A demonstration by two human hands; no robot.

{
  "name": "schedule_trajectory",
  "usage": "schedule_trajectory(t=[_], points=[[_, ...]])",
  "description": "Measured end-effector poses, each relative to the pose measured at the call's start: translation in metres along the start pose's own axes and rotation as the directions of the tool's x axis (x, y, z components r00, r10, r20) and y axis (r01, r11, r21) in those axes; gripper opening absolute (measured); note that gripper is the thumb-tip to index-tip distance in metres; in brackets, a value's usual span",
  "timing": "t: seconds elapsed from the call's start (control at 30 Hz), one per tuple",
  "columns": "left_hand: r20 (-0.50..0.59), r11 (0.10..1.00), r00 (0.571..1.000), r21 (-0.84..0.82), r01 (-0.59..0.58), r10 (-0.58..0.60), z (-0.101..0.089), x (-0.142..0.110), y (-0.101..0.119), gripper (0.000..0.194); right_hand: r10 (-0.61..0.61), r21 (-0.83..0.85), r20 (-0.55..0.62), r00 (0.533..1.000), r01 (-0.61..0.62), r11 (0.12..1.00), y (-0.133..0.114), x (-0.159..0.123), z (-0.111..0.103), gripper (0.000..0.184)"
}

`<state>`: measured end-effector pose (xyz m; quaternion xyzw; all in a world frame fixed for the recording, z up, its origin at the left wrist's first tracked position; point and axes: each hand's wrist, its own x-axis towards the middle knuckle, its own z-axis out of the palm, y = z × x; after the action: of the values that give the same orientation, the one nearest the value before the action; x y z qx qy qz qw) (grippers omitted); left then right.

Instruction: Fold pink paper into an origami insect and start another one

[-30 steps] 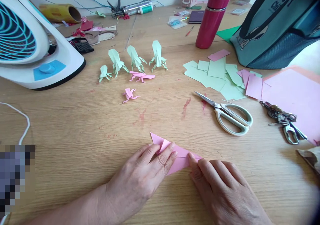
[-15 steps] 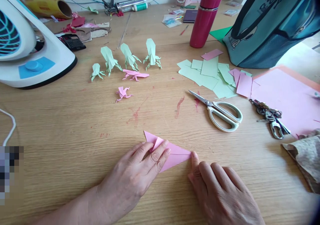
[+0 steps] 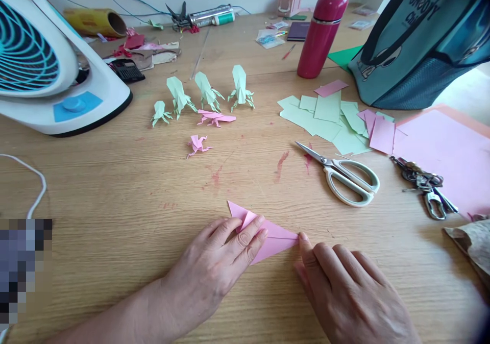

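A folded pink paper [image 3: 273,237] lies flat on the wooden table [image 3: 115,191] near its front edge. My left hand [image 3: 220,265] rests on the paper's left part, fingers stretched flat and pressing it down. My right hand [image 3: 344,293] lies beside the paper's right tip, its fingers flat on the table and one fingertip touching the point. Neither hand grips anything.
Several green origami figures [image 3: 206,94] and two pink ones [image 3: 199,144] stand further back. White-handled scissors [image 3: 344,175], cut green and pink paper pieces [image 3: 337,117], a pink sheet [image 3: 447,155], keys [image 3: 429,188], a red flask [image 3: 319,35], a teal bag [image 3: 424,43] and a fan [image 3: 49,73] surround them.
My right hand slid off the pink paper to its right tip. My left hand stays pressed on the paper. The view shifted slightly.
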<state>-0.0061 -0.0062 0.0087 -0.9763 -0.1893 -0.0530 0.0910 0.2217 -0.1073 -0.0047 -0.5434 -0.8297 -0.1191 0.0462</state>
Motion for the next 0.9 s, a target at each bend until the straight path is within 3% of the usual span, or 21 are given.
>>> schedule_trajectory(t=[0.13,0.3,0.47,0.7,0.9], points=[[0.016,1.0,1.0,-0.008,0.0,0.0,-0.001,-0.002,0.0,0.047,-0.018,0.009,-0.053,0.998,0.018,1.0,0.002,0.003,0.0,0.028],[0.033,0.999,0.999,-0.027,0.018,-0.017,0.001,-0.006,0.002,0.047,-0.082,0.174,-0.131,0.988,0.104,0.979,-0.004,0.01,0.005,0.033],[0.044,0.996,0.998,-0.076,0.046,-0.042,0.003,-0.007,0.003,0.045,-0.027,0.283,-0.108,0.994,0.057,0.957,-0.009,0.012,0.014,0.035],[0.082,0.987,0.993,-0.13,0.091,-0.081,0.003,-0.007,0.003,0.043,-0.015,0.306,-0.089,0.996,0.042,0.951,-0.009,0.013,0.016,0.036],[0.094,0.976,0.994,-0.209,0.067,-0.048,0.002,-0.01,-0.005,0.052,0.008,0.315,-0.097,0.995,0.023,0.949,-0.01,0.015,0.016,0.035]])
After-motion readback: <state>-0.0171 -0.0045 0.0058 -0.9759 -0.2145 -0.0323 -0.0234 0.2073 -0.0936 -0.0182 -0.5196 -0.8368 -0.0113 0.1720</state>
